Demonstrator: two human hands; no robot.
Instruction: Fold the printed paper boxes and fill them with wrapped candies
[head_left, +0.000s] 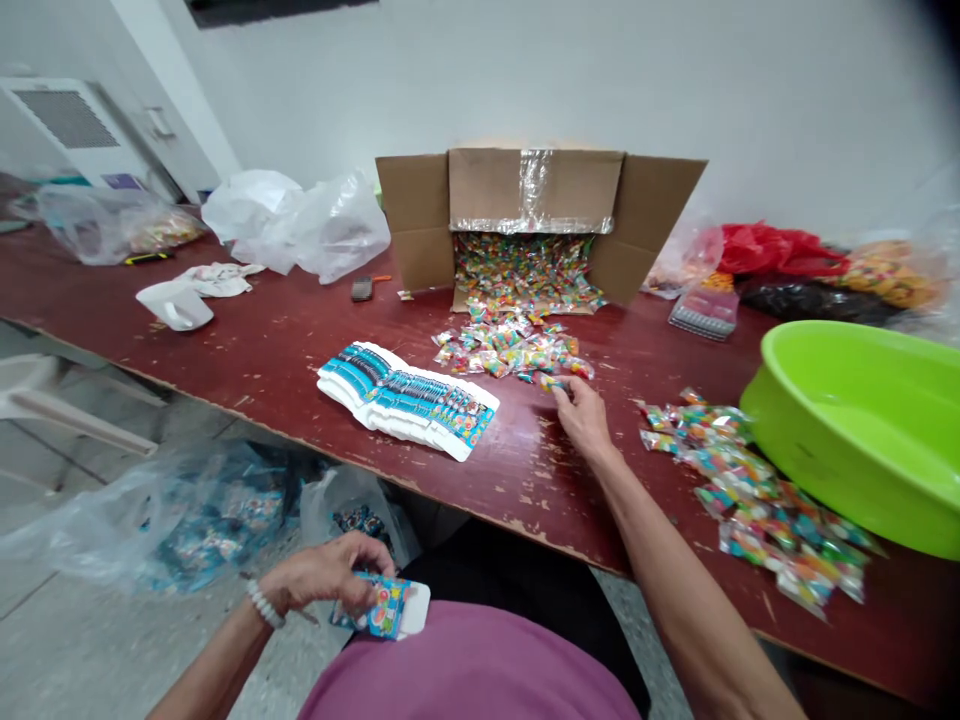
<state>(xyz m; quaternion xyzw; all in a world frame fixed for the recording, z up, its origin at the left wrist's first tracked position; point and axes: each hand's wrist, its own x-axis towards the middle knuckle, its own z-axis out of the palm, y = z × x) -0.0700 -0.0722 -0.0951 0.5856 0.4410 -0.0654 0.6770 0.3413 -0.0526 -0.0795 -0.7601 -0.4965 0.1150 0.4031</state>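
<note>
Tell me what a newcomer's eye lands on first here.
The open cardboard box at the table's far edge, spilling colourful packets across the red table, comes first. The lime-green basin sits at right. Nearer, the right hand pinches a packet, and the left hand holds a card over the lap.

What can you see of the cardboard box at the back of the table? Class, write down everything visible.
The plain brown corrugated cardboard box sits open on the dark red table, apparently on its side, with its mouth facing the viewer. Its left flap and right flap splay outward, and clear tape runs across the back panel. Small colourful packets fill it and spill forward over its lower edge.
</note>
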